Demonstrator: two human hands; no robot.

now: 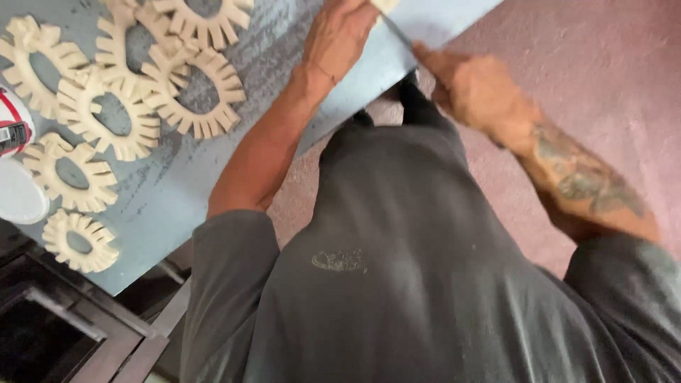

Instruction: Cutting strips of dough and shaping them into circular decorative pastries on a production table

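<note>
step in hand: looks like trimming or cutting a small cream piece at the table's far edge; judged from the hand poses only, the frame is motion-blurred
left hand: left hand lies on the blue-grey table, fingers curled down onto the cream piece at the top border; closed on it as far as I can tell, most of the piece is cut off by the frame
right hand: right hand fisted narrow around a thin blade-like tool; tool slants up toward the cream piece, tip near or touching it, cannot tell which; forearm is tattooed
where the piece is: top edge of view, under the left fingertips, on the table close to its edge above the pinkish floor
next move calls for: steady pinning by the left hand, short controlled strokes, blade kept off the holding fingers; a judgement, not seen
count, toothed rings: seven cream toothed rings in view on the table's left part; the upper ones overlap in a heap, so one more could be hidden; two lie apart lower left
count, container: one white container with red marking at the left border, partly cut off
count, hands: two, both the wearer's; no other person in view
clothing: grey shirt fills the lower frame
</note>
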